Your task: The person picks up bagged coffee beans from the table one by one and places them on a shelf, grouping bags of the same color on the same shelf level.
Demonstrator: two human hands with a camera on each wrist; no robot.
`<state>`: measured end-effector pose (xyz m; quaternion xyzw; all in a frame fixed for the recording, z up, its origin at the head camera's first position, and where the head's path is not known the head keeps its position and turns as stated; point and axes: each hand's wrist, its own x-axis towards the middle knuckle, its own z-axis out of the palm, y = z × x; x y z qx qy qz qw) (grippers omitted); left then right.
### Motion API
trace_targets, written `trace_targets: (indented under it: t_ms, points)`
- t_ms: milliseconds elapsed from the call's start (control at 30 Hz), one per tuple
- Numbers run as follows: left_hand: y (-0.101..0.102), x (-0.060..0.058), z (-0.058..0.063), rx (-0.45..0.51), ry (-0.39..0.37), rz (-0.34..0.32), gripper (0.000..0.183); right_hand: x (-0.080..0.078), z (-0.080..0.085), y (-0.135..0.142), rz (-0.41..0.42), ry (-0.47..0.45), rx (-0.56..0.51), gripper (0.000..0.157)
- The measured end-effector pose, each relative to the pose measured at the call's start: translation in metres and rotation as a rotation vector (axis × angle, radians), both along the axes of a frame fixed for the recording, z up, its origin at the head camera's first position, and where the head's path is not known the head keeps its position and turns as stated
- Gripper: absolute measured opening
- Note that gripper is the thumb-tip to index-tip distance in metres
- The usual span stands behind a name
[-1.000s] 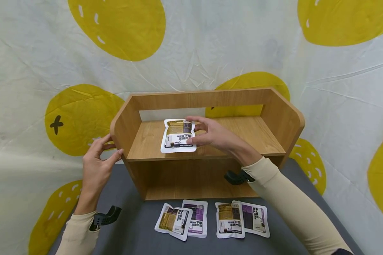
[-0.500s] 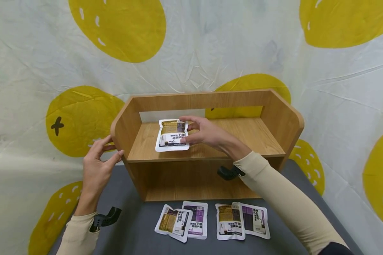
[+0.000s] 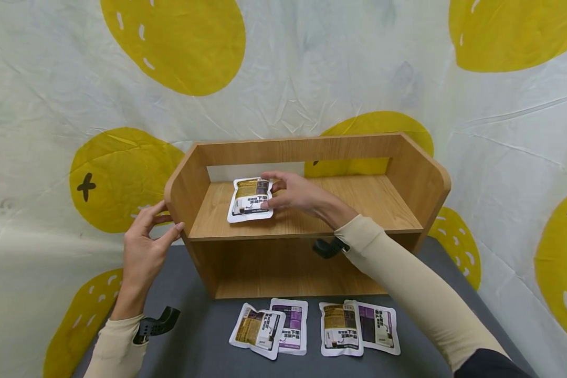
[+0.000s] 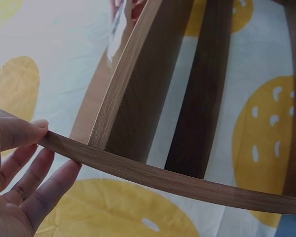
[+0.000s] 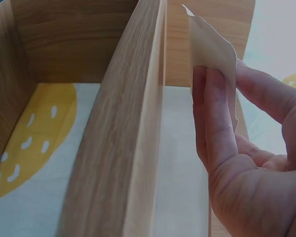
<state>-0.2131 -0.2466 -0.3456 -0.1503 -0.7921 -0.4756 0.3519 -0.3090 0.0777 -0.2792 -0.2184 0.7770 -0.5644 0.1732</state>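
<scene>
1. At the left, the left hand (image 3: pixel 144 247) pinches the front edge of the left side panel (image 3: pixel 177 197) between thumb and fingers; that panel belongs to a light-brown, wood-grain, two-level shelf unit (image 3: pixel 264 148). I judge this grip to be steadying the unit.

2. Right of that panel, a flat, white-edged pouch with gold and purple print (image 3: pixel 250 199) is over the left part of the wooden upper shelf (image 3: pixel 382 210), printed face toward the viewer. Whether its lower edge touches the board cannot be told.

3. Near, on the grey counter (image 3: pixel 189 362) in front of the unit, a slanted gold-printed pouch (image 3: pixel 256 331) lies partly over a purple-printed pouch (image 3: pixel 294 317).

4. Right of the held pouch, the right hand (image 3: pixel 300 194) grips that pouch's right side between thumb and fingers. The step in hand looks like placing it on the upper shelf's left part. The next move would call for settling it level there, then loosening the pinch without dragging it.

5. At the near right of the counter, another gold-printed pouch (image 3: pixel 341 328) and another purple-printed pouch (image 3: pixel 380 325) overlap at their edges, well apart from both hands.
</scene>
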Motion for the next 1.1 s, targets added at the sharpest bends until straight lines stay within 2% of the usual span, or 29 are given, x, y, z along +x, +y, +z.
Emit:
trace_targets:
  t_ms: [133,367,600,767,933,1100]
  points:
    - [0.0,0.0,0.0,-0.001,-0.005,0.002,0.066,-0.006,-0.001,-0.005,0.0,-0.012,0.029,0.081]
    - [0.001,0.001,0.0,-0.004,-0.015,0.003,0.066,-0.015,0.0,-0.014,-0.021,-0.009,0.144,0.081]
    - [0.002,0.0,0.0,0.0,-0.013,0.0,0.067,-0.019,0.003,-0.02,-0.032,-0.056,0.183,0.079]
    - [0.003,0.0,0.0,-0.001,-0.014,0.001,0.066,-0.017,0.008,-0.015,-0.031,-0.035,0.252,0.08]
    - [0.002,0.0,0.0,-0.001,-0.004,-0.001,0.066,-0.013,0.013,-0.006,-0.015,-0.059,0.196,0.08]
    - [0.0,0.0,0.0,-0.004,0.006,0.001,0.067,-0.009,0.016,0.008,-0.004,-0.065,0.134,0.073]
